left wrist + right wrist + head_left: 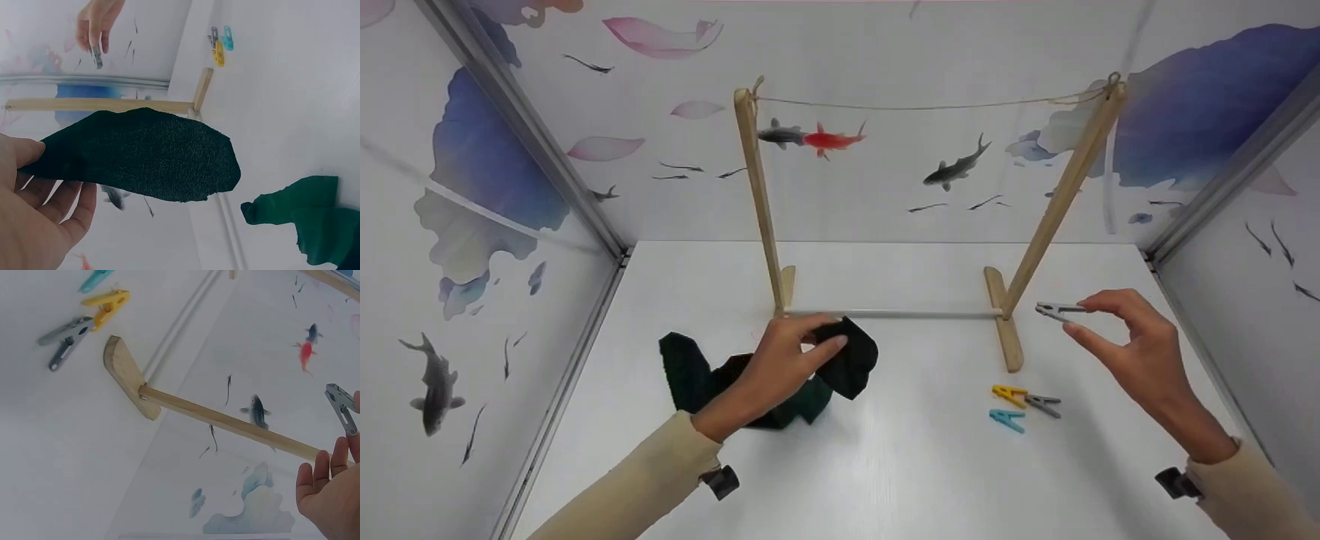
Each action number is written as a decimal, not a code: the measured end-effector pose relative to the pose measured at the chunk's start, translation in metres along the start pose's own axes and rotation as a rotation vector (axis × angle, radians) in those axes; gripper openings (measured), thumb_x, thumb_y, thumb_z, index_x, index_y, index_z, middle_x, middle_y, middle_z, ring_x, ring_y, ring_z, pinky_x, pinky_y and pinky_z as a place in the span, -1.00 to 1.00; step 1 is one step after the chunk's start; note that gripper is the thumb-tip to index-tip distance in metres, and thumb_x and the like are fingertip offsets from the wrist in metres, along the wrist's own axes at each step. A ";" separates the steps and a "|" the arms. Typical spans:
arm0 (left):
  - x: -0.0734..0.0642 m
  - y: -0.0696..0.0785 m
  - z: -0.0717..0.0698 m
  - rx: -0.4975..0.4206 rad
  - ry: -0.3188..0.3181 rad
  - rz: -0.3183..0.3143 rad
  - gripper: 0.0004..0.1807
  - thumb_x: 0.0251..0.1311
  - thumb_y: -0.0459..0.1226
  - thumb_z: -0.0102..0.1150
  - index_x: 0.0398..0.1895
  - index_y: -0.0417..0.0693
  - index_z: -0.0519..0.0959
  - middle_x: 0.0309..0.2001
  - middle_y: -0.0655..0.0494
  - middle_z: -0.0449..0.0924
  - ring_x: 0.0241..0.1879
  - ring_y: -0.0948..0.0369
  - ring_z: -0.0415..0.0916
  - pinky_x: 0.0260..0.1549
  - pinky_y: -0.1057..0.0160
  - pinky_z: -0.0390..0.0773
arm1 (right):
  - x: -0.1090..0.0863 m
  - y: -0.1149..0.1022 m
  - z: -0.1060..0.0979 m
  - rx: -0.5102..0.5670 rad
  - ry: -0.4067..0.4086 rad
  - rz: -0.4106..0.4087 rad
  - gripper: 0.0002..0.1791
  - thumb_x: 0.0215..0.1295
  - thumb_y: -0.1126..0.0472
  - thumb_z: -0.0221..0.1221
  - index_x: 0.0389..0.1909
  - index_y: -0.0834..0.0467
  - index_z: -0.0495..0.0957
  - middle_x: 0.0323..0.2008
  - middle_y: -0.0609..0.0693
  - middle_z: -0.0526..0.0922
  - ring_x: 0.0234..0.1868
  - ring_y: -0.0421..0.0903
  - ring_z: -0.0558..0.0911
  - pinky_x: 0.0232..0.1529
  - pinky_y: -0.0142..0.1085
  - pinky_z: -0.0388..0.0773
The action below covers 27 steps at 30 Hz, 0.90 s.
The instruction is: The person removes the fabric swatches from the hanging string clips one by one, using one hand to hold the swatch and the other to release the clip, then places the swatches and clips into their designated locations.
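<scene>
My left hand (787, 352) pinches a dark green piece of cloth (146, 152) between thumb and fingers, in front of the wooden rack's left foot in the head view. More dark green cloth (682, 371) lies on the table below that hand. Off to the right of the rack, my right hand (1140, 360) pinches a grey clothespin (341, 405) by its handles, its nose pointing left toward the rack. Three other clothespins lie on the table between the hands: a yellow one (1009, 395), a grey one (1043, 406) and a light blue one (1006, 420).
A wooden rack with a left post (761, 202) and a right post (1065, 199) stands at the back of the table (915, 465). A thin string (930, 107) spans its top and a white rod (896, 313) joins its feet. Walls printed with fish enclose the table.
</scene>
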State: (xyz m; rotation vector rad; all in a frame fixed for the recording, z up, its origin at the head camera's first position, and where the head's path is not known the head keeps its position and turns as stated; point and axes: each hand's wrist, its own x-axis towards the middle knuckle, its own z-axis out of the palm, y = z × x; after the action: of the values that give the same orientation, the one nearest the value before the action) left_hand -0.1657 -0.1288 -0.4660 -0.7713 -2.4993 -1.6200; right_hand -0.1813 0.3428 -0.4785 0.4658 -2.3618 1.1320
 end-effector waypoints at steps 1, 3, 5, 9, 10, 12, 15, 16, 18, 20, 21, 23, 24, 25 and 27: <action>-0.003 -0.002 0.002 0.000 0.001 -0.006 -0.77 0.52 -0.32 0.37 0.14 -0.18 0.79 0.02 0.07 0.83 0.04 0.16 0.76 0.12 0.01 0.75 | -0.003 0.002 0.001 0.007 -0.001 0.003 -0.55 0.10 0.63 0.54 0.03 0.32 0.76 -0.04 0.15 0.69 0.10 -0.34 0.60 0.28 -0.63 0.42; -0.009 -0.006 0.006 -0.008 0.002 -0.028 -0.78 0.52 -0.31 0.38 0.12 -0.17 0.79 0.01 0.09 0.83 0.02 0.17 0.76 0.12 0.01 0.75 | -0.008 0.004 0.003 0.023 -0.003 -0.007 -0.53 0.06 0.66 0.53 0.02 0.33 0.75 -0.05 0.16 0.69 0.10 -0.33 0.61 0.28 -0.62 0.43; -0.014 -0.010 0.011 -0.016 0.001 -0.054 -0.79 0.53 -0.31 0.37 0.11 -0.16 0.79 -0.01 0.09 0.84 -0.01 0.17 0.77 0.13 0.01 0.74 | -0.012 0.007 0.006 0.037 -0.003 -0.026 -0.50 0.02 0.69 0.53 0.01 0.35 0.74 -0.05 0.18 0.69 0.10 -0.34 0.62 0.28 -0.61 0.44; -0.025 -0.015 0.022 -0.021 0.001 -0.117 -0.76 0.54 -0.29 0.36 0.14 -0.19 0.78 0.01 0.05 0.83 -0.01 0.15 0.77 0.10 0.05 0.75 | -0.020 0.011 0.011 0.055 -0.004 -0.043 -0.47 -0.04 0.74 0.51 0.00 0.38 0.73 -0.06 0.22 0.69 0.09 -0.34 0.62 0.29 -0.60 0.44; -0.028 -0.015 0.025 -0.020 0.000 -0.131 -0.74 0.54 -0.28 0.37 0.15 -0.20 0.77 0.03 0.03 0.83 0.00 0.15 0.78 0.09 0.07 0.75 | -0.022 0.011 0.013 0.061 -0.004 -0.040 -0.48 -0.04 0.74 0.51 0.00 0.38 0.73 -0.07 0.24 0.69 0.08 -0.33 0.62 0.28 -0.60 0.44; -0.032 -0.016 0.030 -0.029 -0.006 -0.152 -0.73 0.54 -0.27 0.36 0.16 -0.21 0.77 0.04 0.01 0.82 0.01 0.14 0.78 0.06 0.11 0.75 | -0.024 0.011 0.015 0.067 -0.006 -0.027 -0.48 -0.03 0.74 0.51 0.00 0.38 0.73 -0.07 0.24 0.68 0.08 -0.30 0.62 0.28 -0.61 0.44; -0.038 -0.018 0.037 -0.062 -0.015 -0.179 -0.73 0.54 -0.25 0.37 0.16 -0.19 0.77 0.02 0.04 0.81 0.00 0.14 0.79 0.04 0.17 0.75 | -0.028 0.011 0.018 0.083 -0.002 -0.016 -0.49 -0.03 0.74 0.51 -0.02 0.38 0.74 -0.07 0.27 0.68 0.07 -0.27 0.63 0.27 -0.59 0.45; -0.040 -0.018 0.039 -0.075 -0.018 -0.188 -0.73 0.54 -0.24 0.37 0.16 -0.18 0.77 0.01 0.05 0.81 -0.01 0.14 0.79 0.03 0.19 0.75 | -0.029 0.011 0.020 0.084 -0.002 -0.014 -0.49 -0.03 0.73 0.51 -0.02 0.38 0.74 -0.08 0.27 0.68 0.07 -0.27 0.63 0.26 -0.59 0.45; -0.044 -0.019 0.043 -0.100 -0.021 -0.205 -0.75 0.54 -0.24 0.38 0.14 -0.15 0.78 -0.03 0.09 0.81 -0.03 0.15 0.79 0.01 0.22 0.75 | -0.033 0.012 0.022 0.088 -0.003 -0.010 -0.50 -0.04 0.73 0.52 -0.03 0.38 0.74 -0.08 0.28 0.68 0.07 -0.27 0.63 0.26 -0.59 0.45; -0.048 -0.020 0.045 -0.114 -0.019 -0.222 -0.76 0.53 -0.23 0.39 0.13 -0.12 0.79 -0.04 0.10 0.81 -0.04 0.15 0.80 0.00 0.24 0.74 | -0.037 0.014 0.025 0.089 -0.008 -0.002 -0.50 -0.03 0.72 0.52 -0.03 0.36 0.74 -0.08 0.27 0.68 0.07 -0.27 0.63 0.25 -0.59 0.45; -0.050 -0.021 0.046 -0.120 -0.017 -0.229 -0.76 0.53 -0.23 0.39 0.12 -0.12 0.79 -0.03 0.10 0.81 -0.03 0.15 0.80 0.00 0.25 0.74 | -0.040 0.014 0.027 0.088 -0.013 0.006 -0.49 -0.03 0.71 0.53 -0.02 0.35 0.74 -0.07 0.25 0.69 0.07 -0.27 0.63 0.25 -0.59 0.45; -0.055 -0.024 0.049 -0.137 -0.013 -0.241 -0.77 0.52 -0.24 0.39 0.12 -0.11 0.80 -0.02 0.09 0.82 -0.02 0.15 0.80 0.01 0.26 0.74 | -0.044 0.016 0.030 0.086 -0.023 0.031 -0.50 -0.01 0.69 0.54 -0.02 0.31 0.76 -0.06 0.21 0.70 0.07 -0.27 0.63 0.24 -0.60 0.44; -0.057 -0.026 0.050 -0.149 -0.008 -0.248 -0.78 0.52 -0.24 0.40 0.11 -0.11 0.80 -0.01 0.08 0.82 -0.01 0.15 0.80 0.01 0.27 0.74 | -0.046 0.016 0.031 0.086 -0.028 0.043 -0.50 0.01 0.68 0.55 -0.01 0.29 0.76 -0.06 0.19 0.71 0.08 -0.27 0.63 0.23 -0.60 0.44; -0.060 -0.028 0.052 -0.157 -0.001 -0.257 -0.78 0.52 -0.25 0.40 0.10 -0.11 0.80 -0.01 0.07 0.82 -0.01 0.15 0.80 0.01 0.27 0.74 | -0.048 0.016 0.033 0.084 -0.034 0.052 -0.50 0.02 0.66 0.56 -0.01 0.26 0.77 -0.05 0.16 0.71 0.08 -0.27 0.63 0.23 -0.60 0.44; -0.065 -0.032 0.056 -0.177 0.009 -0.275 -0.80 0.52 -0.26 0.40 0.09 -0.13 0.80 -0.02 0.06 0.81 -0.01 0.17 0.80 0.01 0.30 0.73 | -0.052 0.017 0.035 0.083 -0.048 0.077 -0.51 0.05 0.63 0.56 0.00 0.24 0.77 -0.04 0.12 0.72 0.09 -0.27 0.63 0.23 -0.61 0.43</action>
State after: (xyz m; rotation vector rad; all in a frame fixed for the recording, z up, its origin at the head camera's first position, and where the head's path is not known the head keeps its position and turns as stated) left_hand -0.1113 -0.1146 -0.5383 -0.4450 -2.5753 -1.9464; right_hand -0.1556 0.3300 -0.5371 0.4382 -2.3996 1.2713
